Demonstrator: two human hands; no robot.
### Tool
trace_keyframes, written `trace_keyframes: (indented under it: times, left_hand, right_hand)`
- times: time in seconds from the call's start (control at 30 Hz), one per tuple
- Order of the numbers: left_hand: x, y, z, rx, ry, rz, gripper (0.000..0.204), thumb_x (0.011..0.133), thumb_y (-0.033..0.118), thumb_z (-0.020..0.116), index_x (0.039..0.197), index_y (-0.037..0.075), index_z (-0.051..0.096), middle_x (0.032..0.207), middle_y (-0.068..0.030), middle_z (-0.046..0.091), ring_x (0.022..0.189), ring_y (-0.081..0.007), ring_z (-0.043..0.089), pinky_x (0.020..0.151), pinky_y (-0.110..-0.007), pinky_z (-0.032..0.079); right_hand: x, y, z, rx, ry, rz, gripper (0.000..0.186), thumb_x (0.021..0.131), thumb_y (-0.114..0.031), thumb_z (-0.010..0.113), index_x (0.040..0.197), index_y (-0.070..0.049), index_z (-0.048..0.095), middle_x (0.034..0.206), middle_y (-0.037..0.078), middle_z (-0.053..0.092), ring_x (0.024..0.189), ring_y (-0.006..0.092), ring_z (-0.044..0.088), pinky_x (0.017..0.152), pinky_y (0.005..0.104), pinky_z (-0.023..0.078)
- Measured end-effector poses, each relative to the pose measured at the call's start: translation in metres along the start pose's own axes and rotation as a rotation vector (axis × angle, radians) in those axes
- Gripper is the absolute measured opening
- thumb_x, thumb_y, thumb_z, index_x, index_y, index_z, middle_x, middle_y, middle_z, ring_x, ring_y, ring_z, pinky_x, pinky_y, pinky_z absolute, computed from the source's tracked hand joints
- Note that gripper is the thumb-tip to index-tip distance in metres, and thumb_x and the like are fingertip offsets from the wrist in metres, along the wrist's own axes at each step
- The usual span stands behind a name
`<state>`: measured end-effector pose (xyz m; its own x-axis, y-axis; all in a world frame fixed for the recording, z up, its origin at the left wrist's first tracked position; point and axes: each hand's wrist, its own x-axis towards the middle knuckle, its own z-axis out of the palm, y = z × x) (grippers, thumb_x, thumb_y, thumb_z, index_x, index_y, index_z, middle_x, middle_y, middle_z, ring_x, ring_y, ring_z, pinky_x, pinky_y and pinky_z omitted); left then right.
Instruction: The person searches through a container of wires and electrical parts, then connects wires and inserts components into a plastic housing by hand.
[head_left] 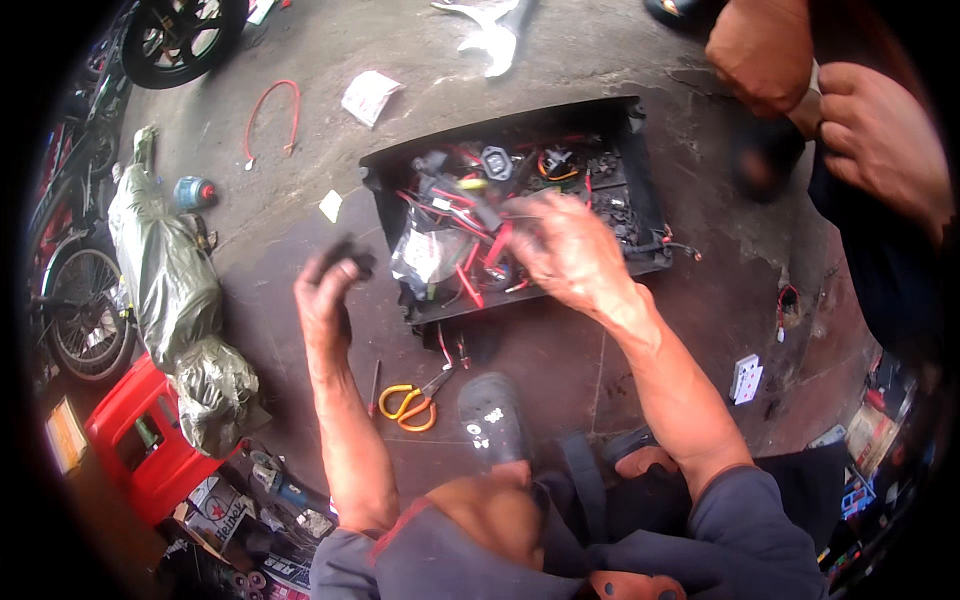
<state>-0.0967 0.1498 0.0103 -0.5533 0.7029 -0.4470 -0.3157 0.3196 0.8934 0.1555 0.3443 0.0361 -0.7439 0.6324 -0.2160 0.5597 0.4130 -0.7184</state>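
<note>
A shallow black tray (640,118) on the floor holds a jumble of red and black wires, plugs and small parts. Over its front half is my right hand (572,250), fingers bent and smeared by motion. Red wires (497,245) and a dark connector (487,213) lie right by its fingertips; whether they are gripped is unclear. To the left of the tray my left hand (328,295) is raised, pinching a small black part (358,258) whose exact kind is blurred. A clear plastic bag (425,250) rests at the tray's left side.
Yellow-handled pliers (410,408) and a thin screwdriver (374,388) lie near my shoe (490,420). Another person's hands (850,130) are at upper right. A red plastic stool (150,430), a covered long bundle (165,270) and wheels line the left. Playing cards (746,379) lie at right.
</note>
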Motion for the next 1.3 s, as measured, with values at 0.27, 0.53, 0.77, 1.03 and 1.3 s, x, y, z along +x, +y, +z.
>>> trace_keyframes:
  times: [0.27, 0.53, 0.77, 1.03, 1.3]
  left_hand:
    - [0.166, 0.055, 0.051, 1.305, 0.119, 0.339, 0.072, 0.078, 0.032, 0.072, 0.143, 0.016, 0.047, 0.147, -0.0246, 0.039, 0.137, -0.0389, 0.037, 0.112, -0.046, 0.035]
    - [0.23, 0.028, 0.05, 1.507, 0.175, 0.445, 0.043, 0.088, 0.024, 0.058, 0.132, 0.019, 0.058, 0.124, -0.0234, 0.06, 0.112, -0.0406, 0.059, 0.093, -0.048, 0.048]
    - [0.194, 0.04, 0.016, 0.852, 0.283, 0.449, 0.031, 0.092, 0.018, 0.055, 0.118, 0.005, 0.066, 0.101, -0.0184, 0.072, 0.085, -0.0315, 0.07, 0.074, -0.04, 0.056]
    - [-0.011, 0.035, 0.029, 0.655, 0.325, 0.758, 0.032, 0.09, 0.001, 0.053, 0.12, -0.003, 0.063, 0.116, -0.0133, 0.066, 0.102, -0.0258, 0.065, 0.092, -0.037, 0.052]
    - [-0.066, 0.0, 0.046, 0.769, -0.22, 0.518, 0.095, 0.069, 0.015, 0.08, 0.149, 0.007, 0.031, 0.148, -0.022, 0.035, 0.137, -0.0377, 0.036, 0.111, -0.048, 0.035]
  right_hand:
    - [0.052, 0.044, 0.002, -0.494, 0.374, -0.015, 0.058, 0.078, -0.026, 0.073, 0.129, -0.005, 0.053, 0.13, 0.024, 0.05, 0.127, 0.041, 0.042, 0.099, 0.0566, 0.039]
    - [0.027, 0.029, 0.007, -0.365, 0.313, 0.097, 0.035, 0.071, -0.021, 0.07, 0.102, -0.003, 0.067, 0.095, 0.018, 0.062, 0.092, 0.0394, 0.058, 0.079, 0.048, 0.049]
    - [-0.01, -0.017, 0.034, -0.188, 0.294, -0.043, 0.038, 0.074, -0.02, 0.071, 0.108, -0.004, 0.064, 0.096, 0.017, 0.06, 0.091, 0.0366, 0.056, 0.079, 0.0463, 0.047]
    - [-0.032, -0.024, 0.055, -0.083, 0.279, -0.15, 0.047, 0.077, -0.022, 0.07, 0.119, -0.003, 0.059, 0.098, 0.016, 0.057, 0.092, 0.0345, 0.054, 0.076, 0.0467, 0.046]
    - [-0.028, -0.082, 0.06, 0.337, 0.165, -0.072, 0.068, 0.081, -0.032, 0.074, 0.133, 0.002, 0.045, 0.119, 0.024, 0.051, 0.109, 0.0407, 0.051, 0.096, 0.0503, 0.042]
